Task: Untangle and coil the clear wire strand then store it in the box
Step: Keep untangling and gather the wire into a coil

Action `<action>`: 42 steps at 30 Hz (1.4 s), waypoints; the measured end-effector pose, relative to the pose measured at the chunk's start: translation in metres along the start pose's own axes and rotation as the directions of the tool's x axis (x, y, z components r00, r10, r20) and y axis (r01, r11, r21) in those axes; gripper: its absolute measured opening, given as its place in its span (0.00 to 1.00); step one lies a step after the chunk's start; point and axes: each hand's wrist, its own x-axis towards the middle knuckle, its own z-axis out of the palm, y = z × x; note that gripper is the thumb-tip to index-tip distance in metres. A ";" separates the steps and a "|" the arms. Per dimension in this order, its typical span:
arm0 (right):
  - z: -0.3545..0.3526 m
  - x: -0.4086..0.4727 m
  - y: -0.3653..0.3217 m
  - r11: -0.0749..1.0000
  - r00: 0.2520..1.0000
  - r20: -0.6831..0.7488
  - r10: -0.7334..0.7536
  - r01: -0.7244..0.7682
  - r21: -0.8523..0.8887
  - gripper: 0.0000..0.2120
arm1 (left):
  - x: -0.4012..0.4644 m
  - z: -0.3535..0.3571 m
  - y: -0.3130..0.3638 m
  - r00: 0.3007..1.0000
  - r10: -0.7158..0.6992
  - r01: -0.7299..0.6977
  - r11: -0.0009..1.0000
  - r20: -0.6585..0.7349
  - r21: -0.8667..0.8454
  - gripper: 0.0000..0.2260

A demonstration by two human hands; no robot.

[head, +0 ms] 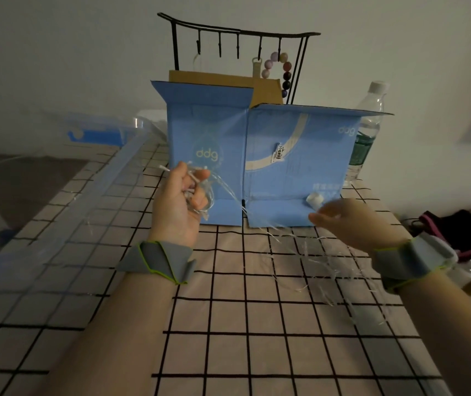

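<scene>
Coiling looks partly done, as far as I can judge. At nine o'clock a clear plastic bin (57, 178) with blue latches sits along the checked tablecloth (228, 324). Just left of centre the left hand (181, 201) is raised palm-in, its fingers curled round a few gathered loops of the clear wire strand (308, 258). From there the strand runs down past six o'clock of the blue box (257, 155), whose flaps stand open at twelve, and lies in a loose, still tangled spread on the cloth toward four o'clock. The right hand (351, 221), at three o'clock, is blurred; whether its fingers pinch the strand I cannot tell. Most of the length remains to be wound, and nothing is stored yet.
</scene>
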 end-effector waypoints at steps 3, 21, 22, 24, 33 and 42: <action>0.001 -0.002 -0.022 0.928 0.960 -0.180 -0.214 0.257 0.269 0.11 | -0.007 0.006 -0.002 0.997 -0.010 0.003 0.995 0.072 0.097 0.21; 0.012 0.005 -0.056 0.546 0.964 -0.105 -0.244 0.226 0.807 0.12 | -0.013 0.006 -0.007 0.990 -0.102 0.079 0.974 0.100 0.213 0.17; 0.008 0.008 -0.053 0.459 0.968 -0.145 -0.205 0.226 0.859 0.12 | -0.014 0.006 -0.009 0.990 -0.114 0.091 0.966 0.085 0.242 0.17; 0.003 0.015 -0.047 0.349 0.971 -0.206 -0.119 0.235 0.907 0.13 | -0.015 0.007 -0.012 0.977 -0.180 0.145 0.953 0.112 0.266 0.17; 0.070 0.039 -0.023 0.864 0.843 -0.355 -0.405 0.480 0.153 0.13 | -0.021 0.012 -0.008 0.861 -0.274 0.331 0.942 0.430 -0.063 0.18; 0.079 0.021 -0.035 0.749 0.749 0.011 -0.662 0.662 0.034 0.13 | -0.013 0.012 -0.015 0.969 -0.165 0.171 0.985 0.184 -0.017 0.15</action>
